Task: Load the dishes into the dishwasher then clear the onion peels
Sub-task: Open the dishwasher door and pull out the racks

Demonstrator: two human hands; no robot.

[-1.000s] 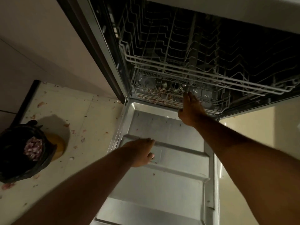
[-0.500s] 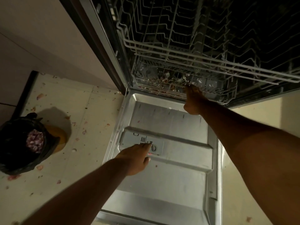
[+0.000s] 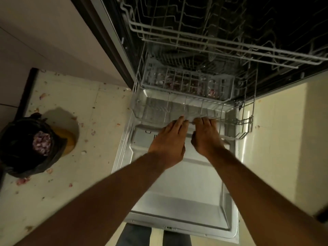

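The dishwasher stands open, its steel door (image 3: pixel 179 196) folded down flat in front of me. The lower wire rack (image 3: pixel 159 110) is slid partway out over the door. My left hand (image 3: pixel 168 142) and my right hand (image 3: pixel 205 137) both grip the rack's front rail, side by side, fingers curled over the wire. A grey cutlery basket (image 3: pixel 188 82) sits at the back of this rack with pinkish onion peel bits in it. The upper rack (image 3: pixel 221 41) hangs above, holding nothing I can see. Onion peels (image 3: pixel 42 95) lie scattered on the pale floor at left.
A black-lined bin (image 3: pixel 17 150) full of purple onion peels (image 3: pixel 41 142) stands on the floor at far left, beside a yellow object (image 3: pixel 70 141). A beige cabinet front (image 3: pixel 53 41) runs left of the dishwasher. My legs show below the door edge.
The lower rack has slid out over the door. My left hand rose from the door's detergent panel to the rack's front rail beside my right hand.
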